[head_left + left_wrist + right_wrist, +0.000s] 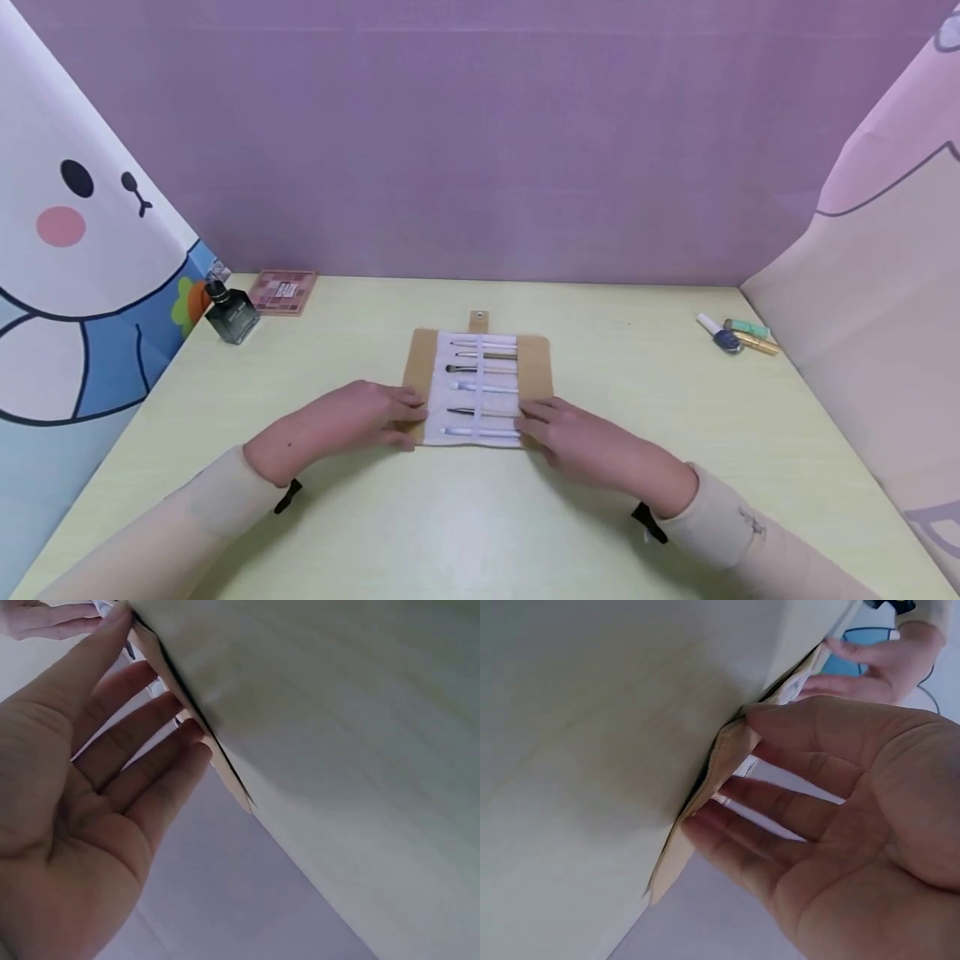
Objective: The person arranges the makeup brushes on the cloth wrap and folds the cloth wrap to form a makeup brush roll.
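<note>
My left grip (352,421) lies flat, fingers straight, touching the left edge of the tan fabric brush roll (480,387) spread open mid-surface. My right grip (581,442) rests likewise, released, on its right edge. The pale yellow-green surface (637,517) meets purple walls.

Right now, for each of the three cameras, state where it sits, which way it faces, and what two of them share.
Head: worn high, looking forward and down over the table at the open brush roll; both forearms, left hand and right hand show.
Left wrist: low by the table, facing the roll's tan edge past the open left palm.
Right wrist: low on the opposite side, facing the roll's edge past the right hand's fingers.
Shared: each wrist view catches the other hand beyond the roll.
</note>
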A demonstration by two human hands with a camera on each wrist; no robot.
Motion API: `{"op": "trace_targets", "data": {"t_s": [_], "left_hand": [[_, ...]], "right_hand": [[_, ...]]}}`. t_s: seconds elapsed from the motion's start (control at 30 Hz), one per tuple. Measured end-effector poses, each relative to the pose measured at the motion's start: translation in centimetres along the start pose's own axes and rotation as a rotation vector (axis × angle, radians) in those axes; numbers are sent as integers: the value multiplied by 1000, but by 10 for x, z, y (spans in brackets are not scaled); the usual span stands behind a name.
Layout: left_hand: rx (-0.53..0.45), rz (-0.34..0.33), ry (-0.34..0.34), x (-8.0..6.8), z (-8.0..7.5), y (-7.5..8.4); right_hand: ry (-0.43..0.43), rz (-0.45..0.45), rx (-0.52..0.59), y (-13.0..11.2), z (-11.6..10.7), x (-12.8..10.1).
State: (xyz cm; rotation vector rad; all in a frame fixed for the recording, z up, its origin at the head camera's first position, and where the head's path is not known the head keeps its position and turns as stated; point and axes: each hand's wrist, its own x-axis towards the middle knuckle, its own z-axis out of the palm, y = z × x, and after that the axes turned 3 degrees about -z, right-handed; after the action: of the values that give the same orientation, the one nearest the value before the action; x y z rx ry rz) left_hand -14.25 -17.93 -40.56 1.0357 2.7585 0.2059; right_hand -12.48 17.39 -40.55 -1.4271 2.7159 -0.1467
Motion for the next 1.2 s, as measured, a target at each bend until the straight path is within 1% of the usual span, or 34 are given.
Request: {"op": "trace_targets", "data": {"t_s": [0.07, 0.2, 0.33, 0.57, 0.7, 0.83, 0.93, 1.1, 1.17, 1.2], "left_hand": [[9, 19, -2, -1, 0, 0], [31, 67, 3, -3, 1, -1], [37, 106, 24, -5, 3, -3], [20, 103, 25, -7, 3, -3], [21, 113, 29, -7, 2, -2], [29, 142, 48, -8, 3, 0], [45, 177, 75, -8, 4, 1], [50, 229, 123, -8, 4, 2], [20, 221, 127, -8, 4, 2], [-4, 205, 122, -8, 4, 2]], "right_hand": [[15, 2, 3, 3, 0, -2], [12, 23, 5, 9, 1, -7], [15, 7, -3, 14, 2, -9], [28, -30, -28, 17, 2, -9], [45, -49, -52, 18, 2, -8], [61, -62, -76, 18, 4, -8], [69, -62, -85, 18, 4, -8], [74, -42, -41, 19, 2, -7], [81, -27, -5, 20, 0, -6], [82, -16, 16, 20, 0, -6]]}}
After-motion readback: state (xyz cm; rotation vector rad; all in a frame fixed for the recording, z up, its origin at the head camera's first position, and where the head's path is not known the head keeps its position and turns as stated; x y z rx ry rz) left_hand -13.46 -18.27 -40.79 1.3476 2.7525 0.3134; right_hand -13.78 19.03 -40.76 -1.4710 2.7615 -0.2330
